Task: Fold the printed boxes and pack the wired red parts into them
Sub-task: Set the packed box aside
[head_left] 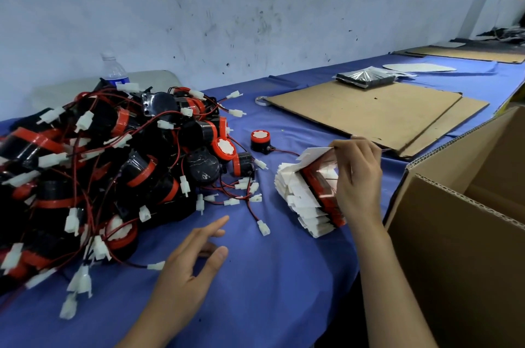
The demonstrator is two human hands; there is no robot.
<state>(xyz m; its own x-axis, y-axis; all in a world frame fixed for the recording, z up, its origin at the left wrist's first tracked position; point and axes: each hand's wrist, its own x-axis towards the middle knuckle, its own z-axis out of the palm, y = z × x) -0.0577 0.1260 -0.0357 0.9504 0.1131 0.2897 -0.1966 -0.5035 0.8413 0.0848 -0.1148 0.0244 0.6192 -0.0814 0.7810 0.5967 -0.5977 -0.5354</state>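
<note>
My right hand [359, 177] on box stack [306, 200], left hand [193, 265] free.
My right fingers pinch the top box [316, 155] of the stack on the cloth [270, 285]; my left hand, fingers straight, holds nothing beside the parts pile [99, 171]. One part [260, 141] stands alone behind the stack.

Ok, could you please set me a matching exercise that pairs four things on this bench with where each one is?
Things:
1. water bottle
2. stack of flat boxes
3. lone red part
4. big carton

Places:
A. at the right edge, top open
B. behind the pile of wired parts
C. pinched at its top by the right hand
D. alone on the blue cloth, between the pile and the cardboard sheets

Pairs: 1-B, 2-C, 3-D, 4-A.
</note>
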